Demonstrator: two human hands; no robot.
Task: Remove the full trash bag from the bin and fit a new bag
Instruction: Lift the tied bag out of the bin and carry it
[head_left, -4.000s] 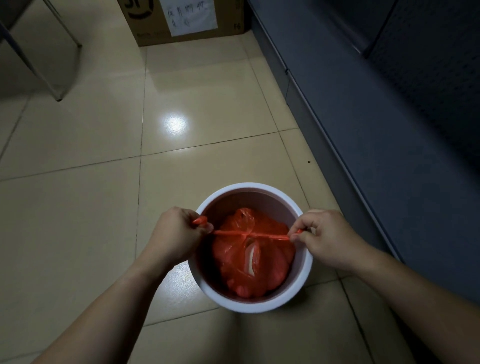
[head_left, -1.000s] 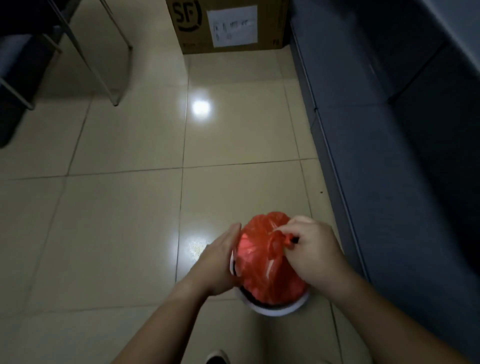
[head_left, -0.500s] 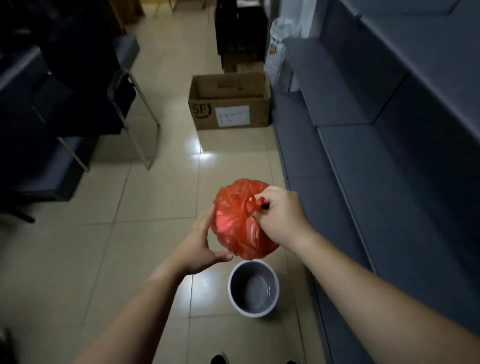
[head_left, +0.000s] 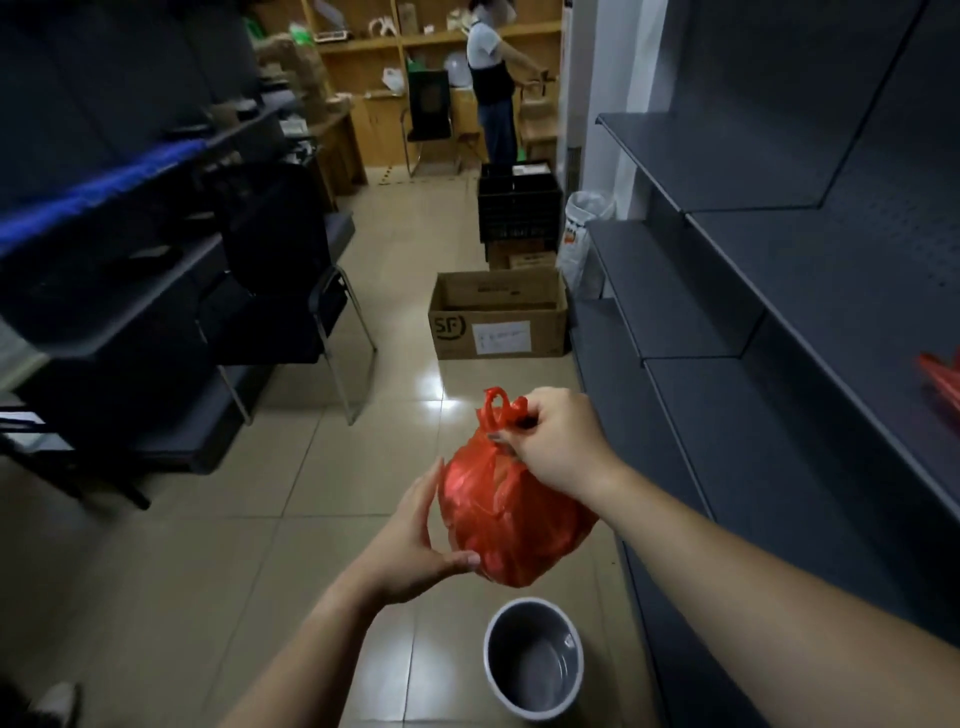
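The full red trash bag (head_left: 506, 519) hangs in the air above the floor, its top tied in a knot. My right hand (head_left: 558, 441) grips the knotted neck from the right. My left hand (head_left: 415, 540) cups the bag's lower left side, thumb under it. Below and slightly right, the round grey bin (head_left: 534, 659) with a white rim stands bare on the tiles beside the shelving. Something red and plastic (head_left: 943, 376) lies on the grey shelf at the far right edge, mostly cut off.
Grey metal shelving (head_left: 753, 322) runs along the right. An open cardboard box (head_left: 498, 317) sits on the floor ahead, black crates (head_left: 519, 208) behind it. Dark chairs (head_left: 280, 291) and desks fill the left. A person (head_left: 493, 83) stands far back at wooden shelves.
The tied bag has come up out of the bin and is held higher. My view has risen and tilted forward, so the bin now sits lower and the room's far end shows.
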